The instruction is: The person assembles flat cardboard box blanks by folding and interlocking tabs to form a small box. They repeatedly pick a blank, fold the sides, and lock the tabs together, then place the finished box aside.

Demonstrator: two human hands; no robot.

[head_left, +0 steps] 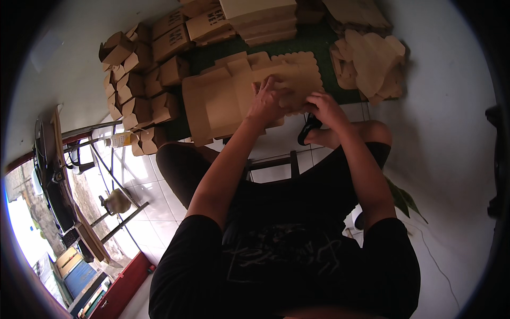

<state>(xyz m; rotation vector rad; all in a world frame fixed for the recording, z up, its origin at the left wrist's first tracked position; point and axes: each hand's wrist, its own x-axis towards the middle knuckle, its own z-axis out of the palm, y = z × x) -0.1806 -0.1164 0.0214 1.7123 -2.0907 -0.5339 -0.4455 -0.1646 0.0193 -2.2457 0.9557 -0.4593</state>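
A flat brown cardboard box blank with folding flaps and a scalloped edge at its right lies unfolded in front of me. My left hand rests on the blank right of its middle, its fingers spread over the card. At the blank's near right corner, the fingers of my right hand are closed on the edge, partly hiding what they pinch. The blank's near side sticks out over the front of a green mat.
Folded small brown boxes are lined up on the left. Behind the blank rise stacked larger cardboard boxes. More flat card pieces lie in a pile at right. A bottle with yellowish contents stands near the left front.
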